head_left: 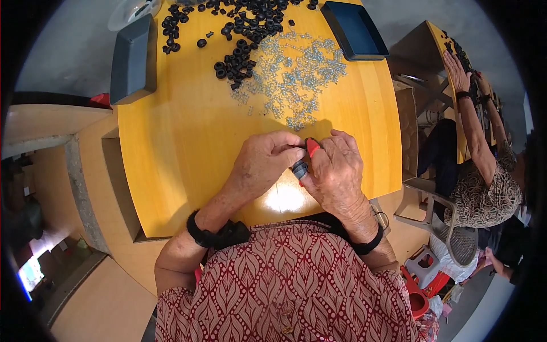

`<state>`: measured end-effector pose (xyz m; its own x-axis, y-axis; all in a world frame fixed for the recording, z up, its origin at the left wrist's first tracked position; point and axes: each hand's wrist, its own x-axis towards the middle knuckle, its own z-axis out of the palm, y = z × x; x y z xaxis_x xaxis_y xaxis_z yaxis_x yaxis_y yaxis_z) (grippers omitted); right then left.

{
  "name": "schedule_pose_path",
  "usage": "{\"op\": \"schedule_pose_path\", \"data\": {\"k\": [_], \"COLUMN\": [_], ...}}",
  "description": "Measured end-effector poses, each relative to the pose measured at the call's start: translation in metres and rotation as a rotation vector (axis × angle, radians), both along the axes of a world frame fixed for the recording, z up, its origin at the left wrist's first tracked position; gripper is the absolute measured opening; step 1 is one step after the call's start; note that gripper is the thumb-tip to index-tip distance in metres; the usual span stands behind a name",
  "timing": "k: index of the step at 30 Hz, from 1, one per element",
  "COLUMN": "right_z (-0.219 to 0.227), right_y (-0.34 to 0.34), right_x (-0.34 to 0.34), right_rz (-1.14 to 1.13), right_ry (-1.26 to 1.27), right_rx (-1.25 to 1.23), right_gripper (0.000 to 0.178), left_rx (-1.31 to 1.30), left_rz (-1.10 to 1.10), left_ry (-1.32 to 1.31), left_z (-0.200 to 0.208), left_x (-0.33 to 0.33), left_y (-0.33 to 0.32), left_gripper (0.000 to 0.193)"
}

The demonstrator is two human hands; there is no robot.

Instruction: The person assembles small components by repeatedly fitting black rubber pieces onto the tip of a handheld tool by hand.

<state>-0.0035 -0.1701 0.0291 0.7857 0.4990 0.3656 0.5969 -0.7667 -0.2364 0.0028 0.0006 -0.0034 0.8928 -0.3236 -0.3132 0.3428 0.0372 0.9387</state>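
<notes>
Close together above the near half of the yellow table [188,148], both hands meet fingertip to fingertip. My left hand [265,157] is closed in a pinch; a small dark piece partly shows at its fingertips, too hidden to name. My right hand [337,171] is curled, its fingers bent against the left one's. A red and black band or cover [313,147] shows at its index finger, and a dark grey ringed piece [299,169] by its thumb. Beyond the hands lie many small clear, silvery pieces [296,74] and a heap of black rubber-like round parts [250,25].
A dark tray [134,60] stands at the table's far left edge, another dark blue tray [354,31] at the far right. A clear plastic container [132,12] is beyond the left one. To the right, another person [484,194] reaches over a second table, near a grey chair [436,219].
</notes>
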Motion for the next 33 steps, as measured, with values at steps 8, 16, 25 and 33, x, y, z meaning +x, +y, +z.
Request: {"op": "schedule_pose_path", "data": {"k": [8, 16, 25, 33], "right_z": [-0.003, -0.013, -0.011, -0.009], "right_y": [-0.001, -0.006, -0.007, -0.002], "right_x": [0.000, 0.007, 0.006, 0.001], "right_rz": [-0.017, 0.031, 0.008, -0.013], "right_ry": [-0.008, -0.034, -0.042, -0.017], "right_rx": [0.046, 0.161, 0.094, 0.057], "right_gripper": [0.030, 0.037, 0.035, 0.033], "left_rx": [-0.109, -0.219, -0.027, -0.097], "left_rz": [-0.029, 0.090, 0.028, 0.111], "left_ry": [0.048, 0.035, -0.054, 0.007], "left_z": [0.003, 0.002, 0.008, -0.002], "left_x": [0.004, 0.002, 0.003, -0.002], "left_y": [0.005, 0.000, 0.003, -0.001], "left_gripper": [0.019, 0.016, 0.018, 0.015]}}
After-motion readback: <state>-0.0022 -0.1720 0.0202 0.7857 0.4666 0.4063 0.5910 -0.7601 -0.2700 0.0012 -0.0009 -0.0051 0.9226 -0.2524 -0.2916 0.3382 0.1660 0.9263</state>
